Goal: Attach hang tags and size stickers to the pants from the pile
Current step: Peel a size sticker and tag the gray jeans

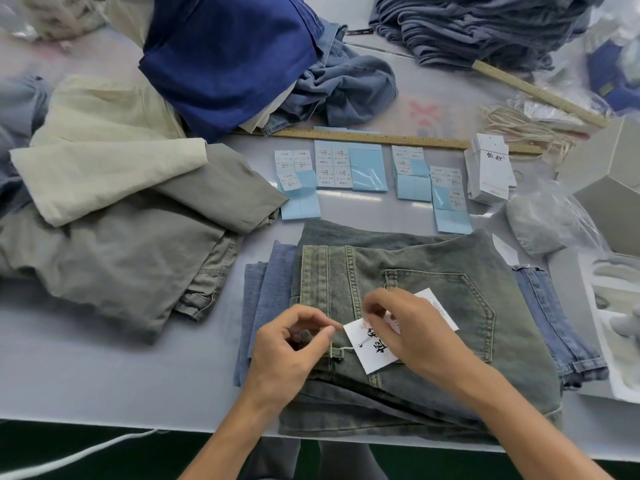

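Folded grey-green jeans (433, 278) lie on top of a stack of blue jeans (266, 282) at the table's near edge. A white hang tag (372, 344) with black characters rests on the waistband near a belt loop, a thin string running from it. My left hand (291, 344) pinches the string end beside the belt loop. My right hand (415, 327) holds the tag, fingers curled over its top. Sheets of size stickers (332, 169) on blue backing lie in a row further back. A stack of white hang tags (488, 174) stands at the right.
Grey and cream pants (114, 216) lie heaped at the left, with dark blue and denim garments (235, 60) behind. Two wooden rulers (381, 138) lie across the back. A bundle of strings (519, 124) and a plastic bag (547, 216) are at the right, more folded jeans (478, 26) at the far right.
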Available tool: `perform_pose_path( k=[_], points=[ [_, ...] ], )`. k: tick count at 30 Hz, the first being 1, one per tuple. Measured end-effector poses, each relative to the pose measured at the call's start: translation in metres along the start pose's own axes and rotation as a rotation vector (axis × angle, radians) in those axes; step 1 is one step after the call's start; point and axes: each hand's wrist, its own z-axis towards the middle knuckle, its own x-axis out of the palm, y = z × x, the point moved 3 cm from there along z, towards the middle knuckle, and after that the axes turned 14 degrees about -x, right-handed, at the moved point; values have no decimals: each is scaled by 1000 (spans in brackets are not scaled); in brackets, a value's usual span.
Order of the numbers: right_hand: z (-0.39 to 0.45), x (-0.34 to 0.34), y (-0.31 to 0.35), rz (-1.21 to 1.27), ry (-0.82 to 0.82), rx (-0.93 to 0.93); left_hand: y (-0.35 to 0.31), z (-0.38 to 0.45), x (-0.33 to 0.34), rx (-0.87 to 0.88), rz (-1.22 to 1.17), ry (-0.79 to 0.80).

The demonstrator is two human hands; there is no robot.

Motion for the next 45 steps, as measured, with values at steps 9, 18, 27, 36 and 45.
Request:
perform_pose_path(
  k=[9,18,27,36,45],
  points=[
    [12,10,9,375,-117,52,-8,10,-6,-34,-116,2],
    [12,18,7,540,-95,145,2,11,-9,-48,-100,-20],
    [10,27,7,594,-104,122,0,13,-9,-46,7,82],
    [5,29,2,736,-185,155,3,12,-3,-40,42,145],
    [4,32,1,702,-164,142,5,13,-1,-39,55,140]
  ],
)
